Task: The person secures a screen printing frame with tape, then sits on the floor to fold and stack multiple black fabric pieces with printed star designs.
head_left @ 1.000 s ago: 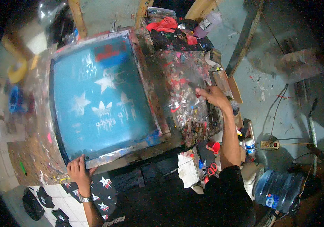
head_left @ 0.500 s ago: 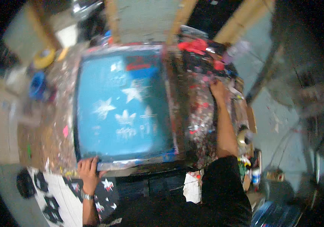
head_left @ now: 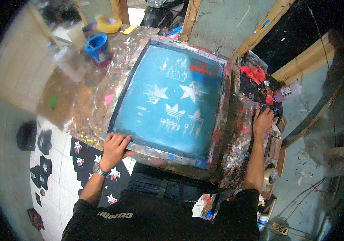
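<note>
Clasping the near left corner of the screen [head_left: 176, 102] in the head view, the left hand [head_left: 115, 150] has its grip clamped there. The screen lies on the counter [head_left: 79, 114]. Right of the screen, the right hand [head_left: 264, 121] is near a crumpled red cloth [head_left: 254, 74]; whether its grip holds anything, I cannot tell. Left of the screen stands a blue cup [head_left: 96, 51].

You can't make out what your right hand [head_left: 263, 121] touches; the things beneath it are hidden or too small. Your left hand [head_left: 115, 148] covers the near-left corner of the screen frame [head_left: 164, 156]. The pale container [head_left: 69, 66] at the surface's [head_left: 75, 102] left is blurred. Your left forearm [head_left: 91, 190] hides some black printed fabric [head_left: 117, 182], and the lower edge crops your shirt [head_left: 152, 229].
</note>
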A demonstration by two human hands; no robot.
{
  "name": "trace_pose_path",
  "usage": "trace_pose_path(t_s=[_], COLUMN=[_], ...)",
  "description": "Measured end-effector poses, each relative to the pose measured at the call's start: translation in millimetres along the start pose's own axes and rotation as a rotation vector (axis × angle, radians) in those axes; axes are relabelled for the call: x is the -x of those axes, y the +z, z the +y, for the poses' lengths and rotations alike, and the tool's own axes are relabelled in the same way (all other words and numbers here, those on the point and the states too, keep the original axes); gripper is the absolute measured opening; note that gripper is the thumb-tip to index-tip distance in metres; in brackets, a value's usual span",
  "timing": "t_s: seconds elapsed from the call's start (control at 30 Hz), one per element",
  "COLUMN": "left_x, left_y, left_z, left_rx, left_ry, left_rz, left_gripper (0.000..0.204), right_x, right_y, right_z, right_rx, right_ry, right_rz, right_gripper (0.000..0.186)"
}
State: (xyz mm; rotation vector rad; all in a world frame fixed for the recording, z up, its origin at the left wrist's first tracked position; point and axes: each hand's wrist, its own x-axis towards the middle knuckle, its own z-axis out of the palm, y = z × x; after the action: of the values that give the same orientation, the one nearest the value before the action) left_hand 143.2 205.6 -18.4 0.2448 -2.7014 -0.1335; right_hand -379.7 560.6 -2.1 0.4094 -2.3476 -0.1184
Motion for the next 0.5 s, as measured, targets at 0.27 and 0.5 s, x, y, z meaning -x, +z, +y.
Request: trace_pose_path(t_s=[0.27,0.5], left_x=[-12,-19], left_y=[-9,-44], left_z=[8,9], left_rx=[0.015,0.045], left_ry=[0.029,0.030], left_rz=[0.045,0.050], left_gripper=[0.058,0.058], right_x=[117,146], right_y=[-28,-73], right_z=[-41,-36], right_rx=[-0.439,-0.492], right_ry=[-0.222,-0.231], right_rz=[-0.325,-0.423], right_gripper=[0.055,0.059])
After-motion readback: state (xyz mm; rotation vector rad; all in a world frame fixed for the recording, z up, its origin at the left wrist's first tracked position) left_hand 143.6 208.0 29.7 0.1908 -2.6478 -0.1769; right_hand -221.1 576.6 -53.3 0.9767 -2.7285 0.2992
